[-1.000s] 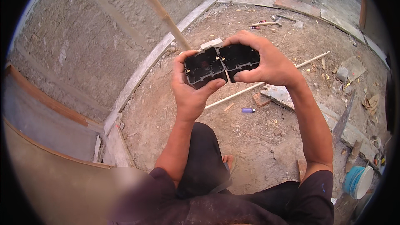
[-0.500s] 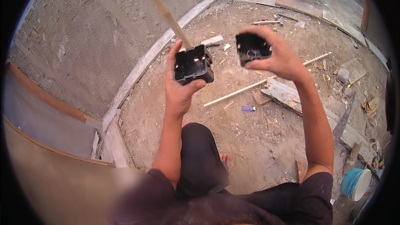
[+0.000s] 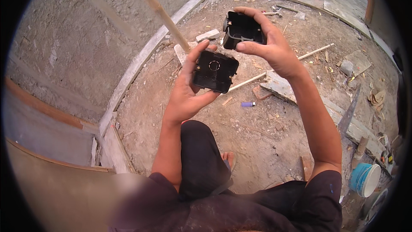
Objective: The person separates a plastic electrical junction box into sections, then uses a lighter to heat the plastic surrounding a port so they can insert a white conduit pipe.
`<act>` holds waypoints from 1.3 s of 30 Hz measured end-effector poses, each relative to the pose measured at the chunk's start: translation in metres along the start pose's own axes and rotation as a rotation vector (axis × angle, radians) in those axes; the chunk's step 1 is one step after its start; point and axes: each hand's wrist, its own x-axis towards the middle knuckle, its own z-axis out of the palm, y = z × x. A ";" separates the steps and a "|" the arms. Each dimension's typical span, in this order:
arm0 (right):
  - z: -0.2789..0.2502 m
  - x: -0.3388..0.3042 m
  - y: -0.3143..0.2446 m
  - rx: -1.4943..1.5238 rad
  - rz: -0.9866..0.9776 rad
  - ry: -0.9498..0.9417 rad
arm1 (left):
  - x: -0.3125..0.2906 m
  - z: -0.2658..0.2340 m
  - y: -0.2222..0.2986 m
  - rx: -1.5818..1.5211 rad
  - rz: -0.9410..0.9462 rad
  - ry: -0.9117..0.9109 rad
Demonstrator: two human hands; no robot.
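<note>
My left hand [image 3: 183, 96] grips a square black electrical back box [image 3: 213, 72] between fingers and thumb. Its open face is turned up towards me, showing a round knockout mark inside. A second black electrical back box [image 3: 243, 30] is held in my right hand [image 3: 279, 53], thumb along its near edge and fingers over its far side. This one is tilted, so its hollow inside and one outer wall show. The right-hand box is higher and to the right of the left-hand one, with a narrow gap between them.
A wooden pole [image 3: 159, 13] leans on the left by the rough wall [image 3: 98, 30]. On the dirt floor lie a thin white pipe [image 3: 315, 51], a purple lighter [image 3: 248, 104], a long plank [image 3: 330, 106] and rubble. A blue bucket [image 3: 358, 178] lies at the lower right.
The left-hand box has turned so its inside faces me more fully, and it has shifted slightly right and down. My right hand has brought its box left and up, tilting it.
</note>
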 end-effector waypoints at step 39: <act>0.041 -0.017 0.017 0.065 0.066 -0.048 | 0.006 -0.011 -0.026 -0.076 -0.170 0.646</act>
